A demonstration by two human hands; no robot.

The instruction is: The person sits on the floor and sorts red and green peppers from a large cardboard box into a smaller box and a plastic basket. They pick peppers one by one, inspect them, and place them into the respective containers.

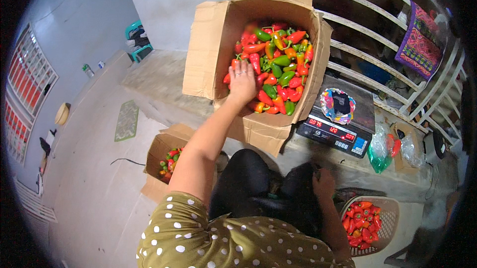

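Basket (392, 212) of red peppers (362, 221) at 4 o'clock; right hand (324, 182) same direction, beside knee (299, 174), can't tell its grip. Small carton (157, 148) at 8, scale (334, 135) at 3. Left hand (242, 83) at 12, fingers extended, on red-green peppers (279, 69) inside large cardboard box (203, 54) at 1.

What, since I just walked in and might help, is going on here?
The person's left hand is in a large cardboard box, fingers over red, green and orange peppers. The right hand is beside the right knee. A basket at lower right holds red peppers, and a scale stands beside the large box.
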